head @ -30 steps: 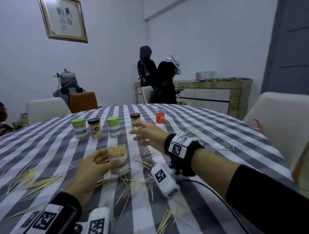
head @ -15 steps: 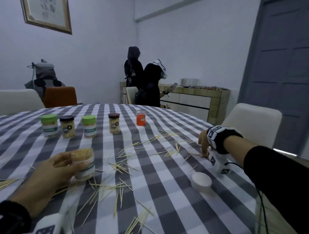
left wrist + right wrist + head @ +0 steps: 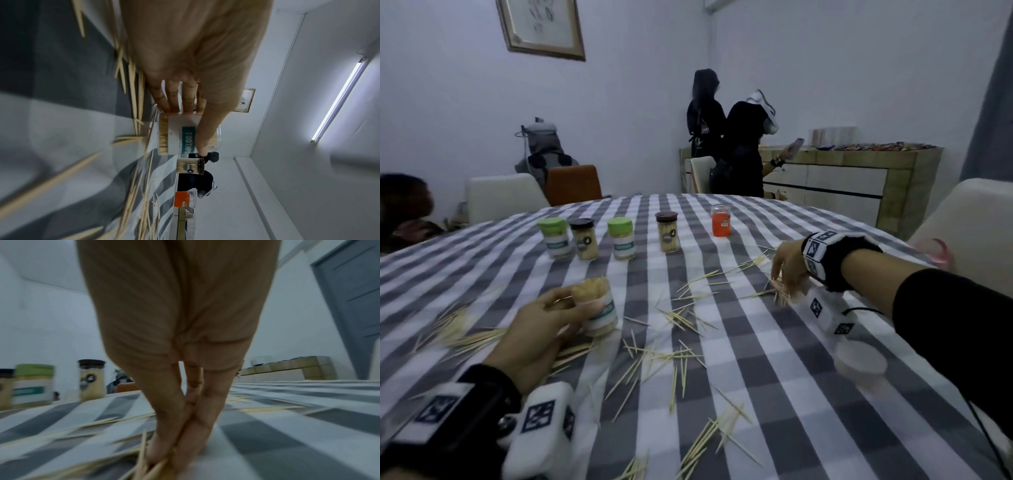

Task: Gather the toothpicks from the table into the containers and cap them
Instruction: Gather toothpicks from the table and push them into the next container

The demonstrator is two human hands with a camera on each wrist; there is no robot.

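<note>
Head view. The left hand (image 3: 541, 322) wraps an uncapped toothpick jar (image 3: 597, 308) that stands upright on the checked worktop (image 3: 774, 394), presumably steadying it as the receiving vessel; toothpicks project above its rim. Far to the right of that grip, the right hand (image 3: 787, 265) presses its fingertips down on a small bundle of toothpicks (image 3: 779, 293). Loose toothpicks (image 3: 671, 356) lie scattered between the two grips and nearer the wearer. A white cap (image 3: 861, 363) lies beside the right forearm, probably reserved for closing the jar. Beyond both grips stand five further containers, four capped (image 3: 667, 231) and one orange (image 3: 721, 220).

Left wrist view. The fingers (image 3: 174, 97) curl round the back of the labelled jar (image 3: 176, 134) while the thumb (image 3: 207, 126) crosses its front: a wrapping grip. Toothpicks (image 3: 131, 84) lie on the cloth directly beneath the palm.

Right wrist view. The fingers (image 3: 164, 426), drawn together, pinch a sheaf of toothpicks (image 3: 152, 467) against the cloth, evidently to lift several at once. A dark-lidded jar (image 3: 91, 379) stands left of this grip.
</note>
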